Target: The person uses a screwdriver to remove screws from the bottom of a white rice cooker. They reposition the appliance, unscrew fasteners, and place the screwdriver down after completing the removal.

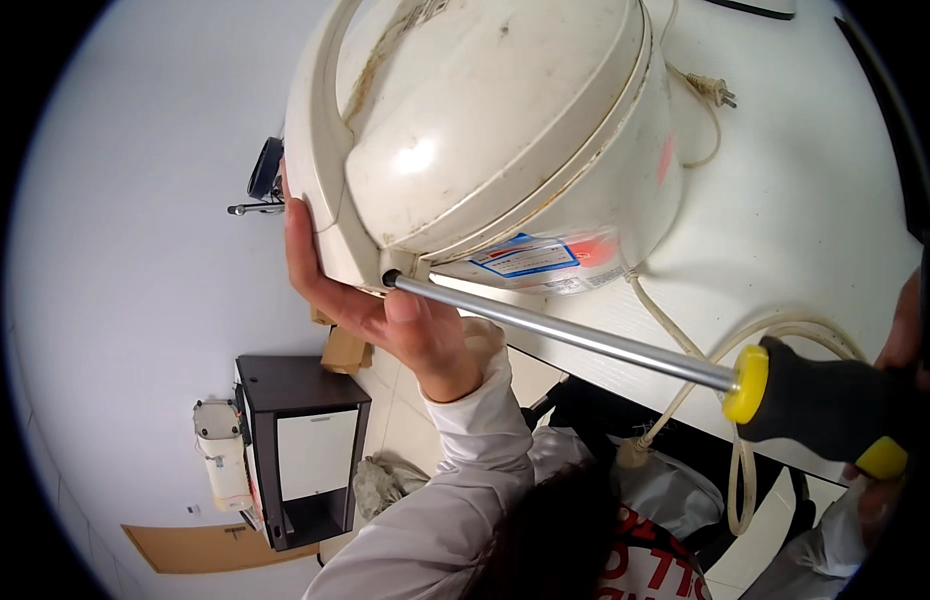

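Note:
A worn off-white appliance point(495, 110), like a rice cooker, with a lid, arched handle and blue-bordered label, sits tilted in view on the white table point(765, 220). My left hand point(395, 320) is closed around the handle's pivot end, thumb underneath. A long steel-shafted screwdriver point(565, 325) with a black-and-yellow handle has its tip in a dark hole at that pivot, just above my thumb. My right hand point(900, 330), at the right edge and partly hidden, holds the screwdriver's handle. A pale cord trails from the appliance's side.
A two-pin plug point(720, 92) lies on the table, and cord loops point(740, 490) hang over its edge. Dark hair and printed clothing fill the lower middle. A dark cabinet point(300, 385), cardboard boxes point(340, 350), a grey bag point(385, 485) and a wooden door point(185, 550) are beyond.

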Demonstrator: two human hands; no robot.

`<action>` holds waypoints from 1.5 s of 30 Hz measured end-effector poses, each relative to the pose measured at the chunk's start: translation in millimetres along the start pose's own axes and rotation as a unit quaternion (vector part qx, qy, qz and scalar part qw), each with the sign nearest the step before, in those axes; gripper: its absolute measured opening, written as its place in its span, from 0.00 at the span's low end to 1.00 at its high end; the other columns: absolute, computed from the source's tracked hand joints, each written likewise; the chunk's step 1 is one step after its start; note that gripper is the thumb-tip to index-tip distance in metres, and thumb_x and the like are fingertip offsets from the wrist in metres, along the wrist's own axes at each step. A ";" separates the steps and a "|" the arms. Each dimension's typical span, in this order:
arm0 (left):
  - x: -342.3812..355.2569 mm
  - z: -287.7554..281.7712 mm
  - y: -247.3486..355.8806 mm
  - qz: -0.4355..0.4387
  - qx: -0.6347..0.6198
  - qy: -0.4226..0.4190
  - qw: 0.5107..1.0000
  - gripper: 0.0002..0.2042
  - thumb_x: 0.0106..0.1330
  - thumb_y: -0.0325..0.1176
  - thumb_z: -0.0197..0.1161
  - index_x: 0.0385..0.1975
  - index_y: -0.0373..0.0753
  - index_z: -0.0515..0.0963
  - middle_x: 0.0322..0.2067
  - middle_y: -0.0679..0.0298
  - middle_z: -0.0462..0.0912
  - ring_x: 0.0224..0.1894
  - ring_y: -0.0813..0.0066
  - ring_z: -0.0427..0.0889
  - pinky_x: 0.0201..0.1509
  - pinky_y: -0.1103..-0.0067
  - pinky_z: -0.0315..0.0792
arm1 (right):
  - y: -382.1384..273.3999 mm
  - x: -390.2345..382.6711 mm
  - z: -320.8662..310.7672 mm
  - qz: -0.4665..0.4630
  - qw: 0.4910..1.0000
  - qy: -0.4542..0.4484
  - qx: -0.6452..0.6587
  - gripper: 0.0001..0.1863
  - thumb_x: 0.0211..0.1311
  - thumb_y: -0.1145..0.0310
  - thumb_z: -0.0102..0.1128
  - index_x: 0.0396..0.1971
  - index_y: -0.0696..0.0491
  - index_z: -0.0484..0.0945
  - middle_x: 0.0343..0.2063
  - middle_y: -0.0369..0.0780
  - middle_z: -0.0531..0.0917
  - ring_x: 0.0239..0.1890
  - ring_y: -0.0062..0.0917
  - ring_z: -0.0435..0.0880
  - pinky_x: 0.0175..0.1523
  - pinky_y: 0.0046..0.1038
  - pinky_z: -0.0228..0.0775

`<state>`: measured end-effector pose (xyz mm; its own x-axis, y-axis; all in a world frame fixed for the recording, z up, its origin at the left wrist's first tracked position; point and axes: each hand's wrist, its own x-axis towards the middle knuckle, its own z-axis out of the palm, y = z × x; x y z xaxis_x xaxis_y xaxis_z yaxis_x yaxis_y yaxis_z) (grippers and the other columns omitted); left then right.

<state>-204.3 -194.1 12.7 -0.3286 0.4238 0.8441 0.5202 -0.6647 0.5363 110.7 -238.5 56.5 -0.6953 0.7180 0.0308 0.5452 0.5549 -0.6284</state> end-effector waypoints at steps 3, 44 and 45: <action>1.0 -2.9 -4.5 0.019 -0.008 -0.006 1.000 0.40 0.52 0.54 0.60 0.60 0.36 0.53 0.61 0.48 0.54 0.62 0.54 0.60 0.61 0.60 0.65 | 5.0 -3.2 1.2 0.006 0.999 -0.032 0.027 0.25 0.59 0.58 0.51 0.55 0.53 0.64 0.39 0.43 0.76 0.37 0.26 0.78 0.40 0.26 0.71; -2.3 5.9 -4.6 0.030 -0.107 0.029 0.993 0.29 0.59 0.46 0.44 0.58 0.34 0.61 0.58 0.57 0.62 0.57 0.65 0.69 0.60 0.70 0.67 | 90.5 28.7 53.9 -0.017 0.656 -0.730 0.191 0.23 0.64 0.60 0.48 0.55 0.56 0.63 0.43 0.44 0.77 0.43 0.26 0.78 0.48 0.29 0.71; -1.6 5.0 -5.1 0.024 -0.111 0.036 0.993 0.29 0.59 0.46 0.44 0.59 0.34 0.60 0.57 0.56 0.64 0.57 0.64 0.69 0.59 0.69 0.67 | 94.2 27.3 56.6 -0.021 0.630 -0.753 0.190 0.23 0.64 0.60 0.48 0.55 0.56 0.63 0.43 0.44 0.77 0.43 0.26 0.78 0.48 0.29 0.71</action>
<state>-202.5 -188.3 8.7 -0.3682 0.3489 0.8618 0.3531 -0.8050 0.4767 116.5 -190.5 -45.9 -0.5174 -0.6647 -0.5390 0.5597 0.2136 -0.8007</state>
